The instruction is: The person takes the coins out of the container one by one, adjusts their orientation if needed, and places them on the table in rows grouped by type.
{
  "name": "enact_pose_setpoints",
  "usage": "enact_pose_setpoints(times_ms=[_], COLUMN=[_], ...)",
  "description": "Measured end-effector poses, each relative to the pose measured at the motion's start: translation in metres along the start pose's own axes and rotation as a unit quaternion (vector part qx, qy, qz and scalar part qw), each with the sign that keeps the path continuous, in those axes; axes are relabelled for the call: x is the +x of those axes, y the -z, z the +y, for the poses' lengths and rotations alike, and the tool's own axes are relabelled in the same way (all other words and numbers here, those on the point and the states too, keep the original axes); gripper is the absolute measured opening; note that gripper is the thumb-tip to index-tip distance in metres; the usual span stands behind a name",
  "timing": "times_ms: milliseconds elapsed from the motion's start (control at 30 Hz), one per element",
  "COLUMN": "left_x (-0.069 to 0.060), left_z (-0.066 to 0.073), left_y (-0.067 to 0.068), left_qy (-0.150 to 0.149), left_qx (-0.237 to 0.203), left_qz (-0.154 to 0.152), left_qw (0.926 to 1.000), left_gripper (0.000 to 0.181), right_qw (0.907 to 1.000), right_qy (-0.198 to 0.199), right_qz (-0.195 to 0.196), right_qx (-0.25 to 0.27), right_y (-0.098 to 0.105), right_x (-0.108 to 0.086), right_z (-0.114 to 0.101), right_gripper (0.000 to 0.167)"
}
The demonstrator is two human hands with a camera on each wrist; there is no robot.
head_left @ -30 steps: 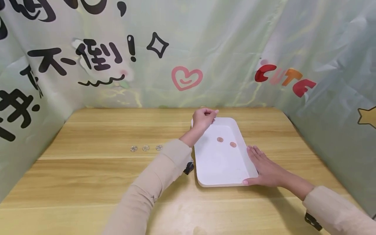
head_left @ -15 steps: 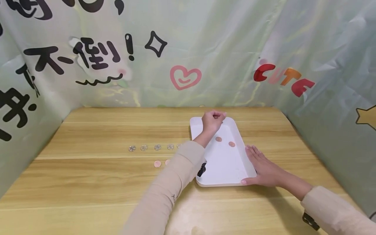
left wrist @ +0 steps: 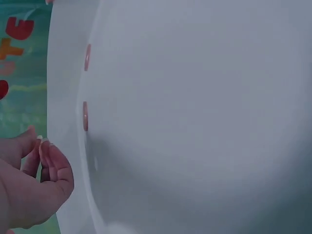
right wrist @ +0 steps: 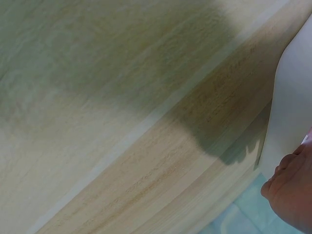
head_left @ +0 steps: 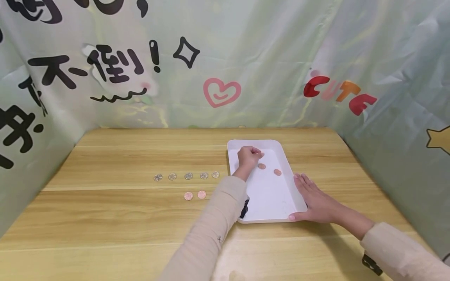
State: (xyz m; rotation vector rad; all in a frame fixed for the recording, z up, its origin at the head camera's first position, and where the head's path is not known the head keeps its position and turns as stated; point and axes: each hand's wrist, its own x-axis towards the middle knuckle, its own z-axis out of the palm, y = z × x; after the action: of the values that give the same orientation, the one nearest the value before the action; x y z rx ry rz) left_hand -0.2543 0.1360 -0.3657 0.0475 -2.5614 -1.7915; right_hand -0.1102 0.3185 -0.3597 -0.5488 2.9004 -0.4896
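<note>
My left hand (head_left: 249, 158) is over the white tray (head_left: 267, 203), near its far part. In the left wrist view its fingers are curled, with thumb and fingertips drawn together; whether a coin is between them I cannot tell. Just in front of those fingertips, in the head view, a copper coin (head_left: 261, 166) lies in the tray, with a second copper coin (head_left: 277, 172) to its right. My right hand (head_left: 320, 201) rests against the tray's near right corner, fingers extended along the right side and thumb at the front rim.
Left of the tray, several silver-coloured coins (head_left: 188, 176) form a row on the wooden table (head_left: 105, 218). Two more copper coins (head_left: 202, 194) lie in front of that row. A printed cloth (head_left: 274, 58) encloses the back and sides.
My left hand has moved right along the tray's far end, then nearer to the copper coins. Its forearm has uncovered more coins on the table. My right hand keeps its place on the tray.
</note>
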Motion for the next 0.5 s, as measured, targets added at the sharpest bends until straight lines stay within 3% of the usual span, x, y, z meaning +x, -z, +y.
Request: enact_pose_setpoints(times_ms=[167,500], left_x=[-0.0023,-0.0055], left_z=[-0.0067,-0.0104], left_y=[-0.0038,-0.0087], left_qy=[0.037,0.054], left_qx=[0.05,0.111], left_qz=[-0.047,-0.065], left_qw=[0.997,0.9903], left_gripper=[0.013,0.018], right_qw=[1.0,1.0], right_qy=[0.0,0.004], right_qz=[0.0,0.001], right_qx=[0.0,0.002], right_y=[-0.0007,-0.0008], right_x=[0.0001,-0.0007], right_z=[-0.0001,0.001], right_gripper=[0.114,0.114])
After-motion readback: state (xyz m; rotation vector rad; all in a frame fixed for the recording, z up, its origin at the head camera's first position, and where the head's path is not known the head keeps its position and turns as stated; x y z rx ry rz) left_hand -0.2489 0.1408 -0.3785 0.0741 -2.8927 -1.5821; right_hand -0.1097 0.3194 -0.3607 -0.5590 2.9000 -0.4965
